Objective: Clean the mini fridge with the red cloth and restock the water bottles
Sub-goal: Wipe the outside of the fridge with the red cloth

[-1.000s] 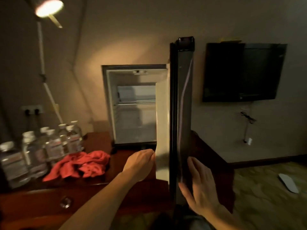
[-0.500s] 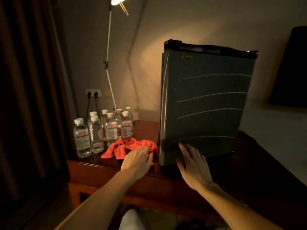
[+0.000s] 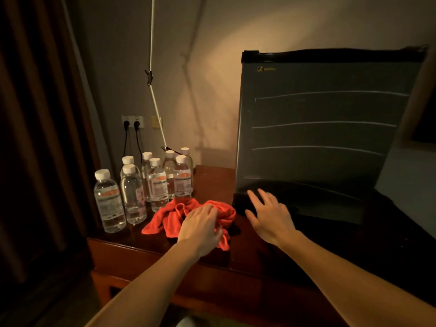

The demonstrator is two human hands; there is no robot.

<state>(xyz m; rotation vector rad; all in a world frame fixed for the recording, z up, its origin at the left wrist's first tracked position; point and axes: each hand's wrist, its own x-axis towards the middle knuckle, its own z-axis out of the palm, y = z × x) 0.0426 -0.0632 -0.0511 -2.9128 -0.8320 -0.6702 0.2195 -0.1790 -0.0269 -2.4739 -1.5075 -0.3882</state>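
The dark grey mini fridge stands on a red-brown wooden cabinet, its door shut. A crumpled red cloth lies on the cabinet top just left of the fridge. My left hand rests on top of the cloth, fingers curled over it. My right hand is spread open against the fridge door's lower left corner. Several clear water bottles with white caps stand in a cluster behind and left of the cloth.
A white lamp pole rises behind the bottles. A wall socket holds two black plugs. A dark curtain hangs at the left. The cabinet's front edge runs just below my left hand.
The fridge door swung from wide open to shut under my right hand. My left hand moved from the door edge down onto the red cloth. The view shifted left and closer.
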